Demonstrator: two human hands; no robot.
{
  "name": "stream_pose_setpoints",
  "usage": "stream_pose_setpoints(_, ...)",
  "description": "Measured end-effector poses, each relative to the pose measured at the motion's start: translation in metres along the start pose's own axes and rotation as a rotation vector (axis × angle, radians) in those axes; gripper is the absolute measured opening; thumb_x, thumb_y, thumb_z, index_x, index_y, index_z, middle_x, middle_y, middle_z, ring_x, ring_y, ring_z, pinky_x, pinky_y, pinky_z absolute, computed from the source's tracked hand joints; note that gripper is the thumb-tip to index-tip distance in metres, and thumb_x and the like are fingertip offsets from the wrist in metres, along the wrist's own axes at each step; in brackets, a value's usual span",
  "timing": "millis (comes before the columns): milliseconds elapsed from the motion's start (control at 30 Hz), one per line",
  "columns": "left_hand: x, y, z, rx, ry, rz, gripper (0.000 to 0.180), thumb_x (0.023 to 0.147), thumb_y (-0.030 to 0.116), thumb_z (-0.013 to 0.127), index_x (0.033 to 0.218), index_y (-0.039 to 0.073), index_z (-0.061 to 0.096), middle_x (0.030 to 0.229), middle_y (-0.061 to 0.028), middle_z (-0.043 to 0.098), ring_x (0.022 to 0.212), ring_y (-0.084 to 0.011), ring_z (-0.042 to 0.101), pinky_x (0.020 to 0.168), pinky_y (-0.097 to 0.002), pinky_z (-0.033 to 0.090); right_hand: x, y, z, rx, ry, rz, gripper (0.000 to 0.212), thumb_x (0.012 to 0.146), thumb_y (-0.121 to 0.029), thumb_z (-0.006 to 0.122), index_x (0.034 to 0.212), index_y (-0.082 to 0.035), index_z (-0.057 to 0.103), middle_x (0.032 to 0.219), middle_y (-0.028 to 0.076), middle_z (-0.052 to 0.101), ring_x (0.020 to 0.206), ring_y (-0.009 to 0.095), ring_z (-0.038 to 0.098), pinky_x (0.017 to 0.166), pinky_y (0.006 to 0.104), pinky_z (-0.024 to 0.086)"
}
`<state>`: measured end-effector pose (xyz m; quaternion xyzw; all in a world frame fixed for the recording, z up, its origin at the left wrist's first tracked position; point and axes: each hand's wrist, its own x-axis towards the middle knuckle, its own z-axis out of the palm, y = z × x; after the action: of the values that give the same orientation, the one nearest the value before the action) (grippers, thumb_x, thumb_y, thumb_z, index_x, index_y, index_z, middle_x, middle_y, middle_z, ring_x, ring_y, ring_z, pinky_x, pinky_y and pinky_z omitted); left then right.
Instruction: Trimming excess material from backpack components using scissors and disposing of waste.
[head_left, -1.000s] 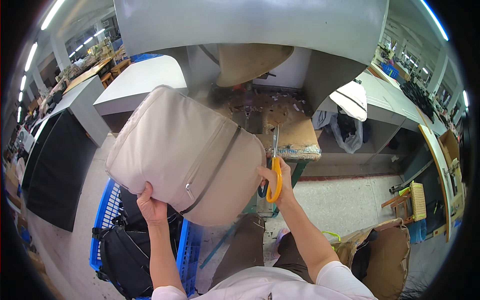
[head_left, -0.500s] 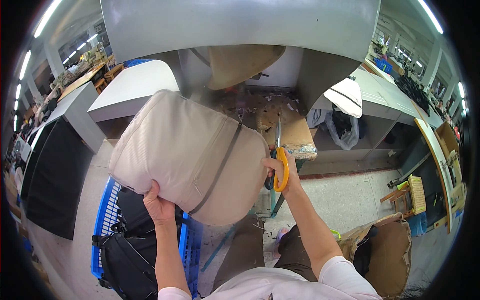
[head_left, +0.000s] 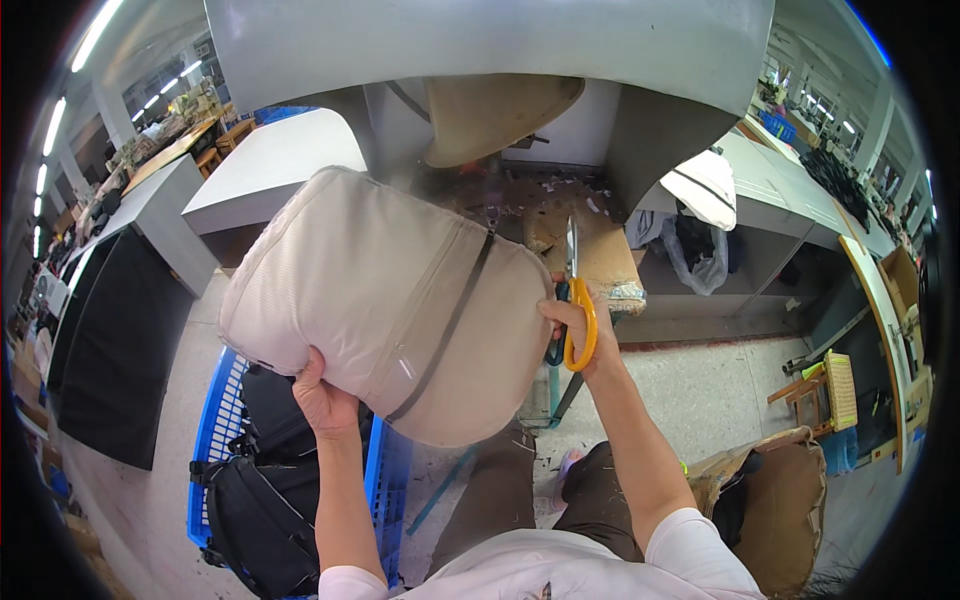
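A large pale beige fabric bag piece [head_left: 330, 250], rounded at its ends, is held up tilted in front of me. A dark strap [head_left: 455, 320] crosses it, with a zipper line alongside. My left hand [head_left: 328, 402] grips its lower left edge, thumb on top and the other fingers behind. My right hand [head_left: 598, 335] holds scissors [head_left: 582, 320] with orange and dark handles, blades pointing up and away. The thumb and fingers of that hand also pinch the right edge of the bag piece. Whether the blades are parted cannot be made out.
Ahead stands a grey metal hood [head_left: 480, 40] over a littered work surface with a cardboard sheet [head_left: 600, 255]. Below left is a blue crate [head_left: 215, 420] holding black bags [head_left: 265, 520]. At lower right are a cardboard box [head_left: 780, 510] and a small stool [head_left: 825, 390].
The whole view has shifted slightly. Both hands still hold the bag piece, and the scissors stay in my right hand. The bag piece has turned a little.
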<state>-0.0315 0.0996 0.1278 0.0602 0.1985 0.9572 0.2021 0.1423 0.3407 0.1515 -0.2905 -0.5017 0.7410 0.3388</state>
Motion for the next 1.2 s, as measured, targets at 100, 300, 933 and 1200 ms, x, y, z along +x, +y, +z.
stream_pose_setpoints(100, 0.0, -0.001, -0.001, -0.04, -0.043, -0.044, 0.039, 0.079, 0.003, 0.055, 0.117, 0.003, 0.045, 0.114, -0.0106, 0.051, 0.108, -0.0273, 0.047, 0.095, -0.0454, 0.036, -0.006, -0.007, 0.003, -0.04, 0.021, 0.012, 0.039, 0.063, 0.001, 0.066, 0.098, -0.005, 0.05, 0.061, -0.001, 0.049, 0.045, 0.007, 0.044, 0.043, 0.0192, 0.036)
stream_pose_setpoints(300, -0.005, -0.009, -0.006, 0.006, 0.007, -0.039, 0.04, 0.077, 0.005, 0.058, 0.116, 0.003, 0.046, 0.114, -0.0106, 0.052, 0.107, -0.0278, 0.047, 0.093, -0.0444, 0.038, -0.011, -0.007, -0.008, -0.013, 0.011, 0.013, 0.039, 0.063, 0.001, 0.066, 0.098, -0.004, 0.051, 0.061, -0.001, 0.05, 0.046, 0.007, 0.044, 0.045, 0.0187, 0.036)
stream_pose_setpoints(933, -0.022, -0.022, -0.012, -0.053, -0.046, -0.136, 0.045, 0.073, 0.005, 0.063, 0.115, 0.005, 0.048, 0.114, -0.0081, 0.053, 0.106, -0.0257, 0.048, 0.093, -0.0419, 0.037, -0.019, -0.005, -0.028, -0.115, 0.062, 0.008, 0.041, 0.062, -0.003, 0.068, 0.099, -0.005, 0.051, 0.064, 0.0, 0.05, 0.048, 0.008, 0.043, 0.046, 0.0193, 0.037)
stream_pose_setpoints(1200, -0.024, -0.033, -0.01, -0.07, -0.133, -0.151, 0.042, 0.075, 0.006, 0.061, 0.115, 0.003, 0.048, 0.115, -0.0098, 0.053, 0.108, -0.0257, 0.047, 0.096, -0.0402, 0.035, -0.023, -0.006, -0.04, -0.094, 0.081, -0.031, 0.039, 0.063, -0.004, 0.067, 0.099, -0.005, 0.052, 0.064, -0.001, 0.05, 0.048, 0.007, 0.044, 0.046, 0.0189, 0.037)
